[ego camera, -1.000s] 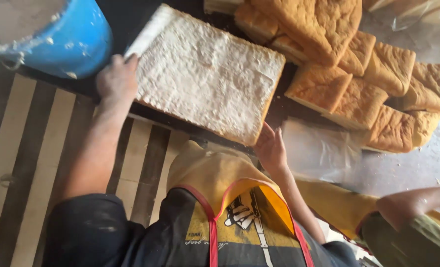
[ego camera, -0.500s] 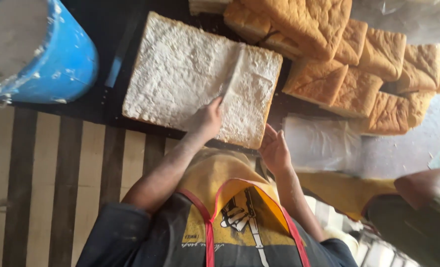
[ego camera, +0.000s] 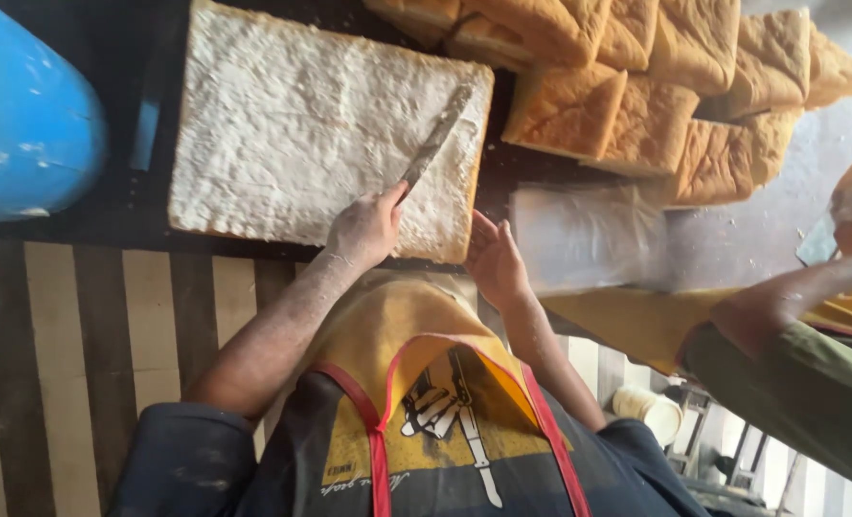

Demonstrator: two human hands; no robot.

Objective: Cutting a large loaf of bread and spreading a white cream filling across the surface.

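A big flat slab of white, floury bread (ego camera: 292,134) lies on a dark table (ego camera: 90,206). My left hand (ego camera: 366,228) grips a long knife (ego camera: 435,139) at the slab's near edge. The blade lies slanted across the slab's right part, with its tip toward the far right corner. My right hand (ego camera: 495,263) is open with its fingers up, against the slab's near right corner, and holds nothing. My yellow apron with red straps (ego camera: 416,383) fills the lower middle of the view.
Several golden-brown loaves (ego camera: 656,105) are piled at the far right. A clear plastic bag (ego camera: 589,235) lies just right of my right hand. A blue barrel (ego camera: 23,115) stands at the left. Another person's green-sleeved arm (ego camera: 790,316) reaches in from the right.
My left hand has moved from the slab's far left corner to its near right part and now holds the knife over the bread. My right hand has stayed at the near right corner.
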